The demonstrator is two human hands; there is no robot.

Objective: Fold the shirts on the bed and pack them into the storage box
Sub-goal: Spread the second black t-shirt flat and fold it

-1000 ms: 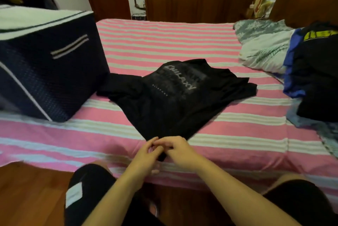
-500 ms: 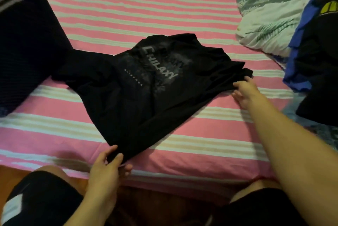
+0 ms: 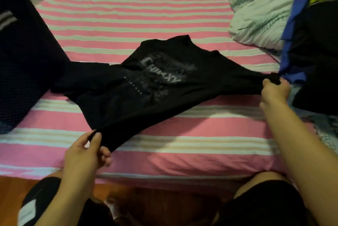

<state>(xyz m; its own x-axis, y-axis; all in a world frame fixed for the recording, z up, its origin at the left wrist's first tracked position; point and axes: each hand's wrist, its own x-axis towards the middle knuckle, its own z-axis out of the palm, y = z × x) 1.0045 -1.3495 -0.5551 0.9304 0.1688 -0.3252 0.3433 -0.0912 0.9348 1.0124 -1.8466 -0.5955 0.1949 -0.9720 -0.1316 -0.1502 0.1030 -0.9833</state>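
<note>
The black shirt (image 3: 146,94) lies on the bed (image 3: 139,15), near the front edge and a bit to the left of the middle. It is spread out but not square to the person. It lies at a slant: the neck points up and away, and the bottom hem runs from low on the left to higher on the right.

The left hand (image 3: 84,154) has its grip on the near bottom corner of the shirt, with thumb and fingers pinching the cloth. The right hand (image 3: 274,90) has its grip on the far bottom corner, with the fingers curled tight around it. The hem is pulled straight between the two hands, and that edge is lifted a little off the bed. The left hand is close to the person's body. The right hand reaches out far to the right, close to the pile of clothes (image 3: 311,51).

The shirt is dark with grey letters and a faded print on the chest. One sleeve lies flat toward the storage box (image 3: 23,57), and its end touches or almost touches the box wall. The cloth has soft wrinkles and looks thin and floppy, so it will likely sag where no hand holds it.

The next move probably needs the shirt turned so it lies straight and flat, ready to fold.

The box stands on the left side of the bed. A pale pillow (image 3: 256,17) lies at the far right, behind the pile.
</note>
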